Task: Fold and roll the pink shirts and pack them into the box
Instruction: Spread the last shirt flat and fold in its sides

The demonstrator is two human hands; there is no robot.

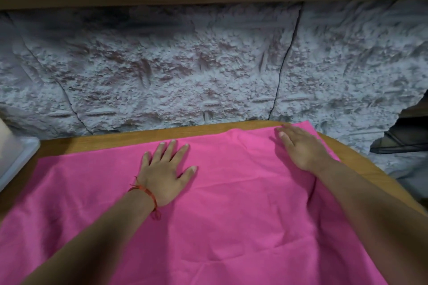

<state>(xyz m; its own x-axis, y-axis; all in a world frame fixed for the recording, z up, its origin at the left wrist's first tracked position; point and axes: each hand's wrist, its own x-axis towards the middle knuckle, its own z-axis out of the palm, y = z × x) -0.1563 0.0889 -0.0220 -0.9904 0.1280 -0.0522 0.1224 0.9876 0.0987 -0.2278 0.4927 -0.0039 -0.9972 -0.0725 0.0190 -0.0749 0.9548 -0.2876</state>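
Your left grip [165, 173] lies flat, fingers spread, on the pink shirt [231, 215] that covers the desk [139, 136]; your right grip [298, 146] rests straight-fingered near its far right corner.

Nothing legible: no text, label, brand, number or sign to read on the pink shirt [231, 215] — nor anywhere around it.

Rough grey stone-textured wall [208, 65], wooden table [139, 137]
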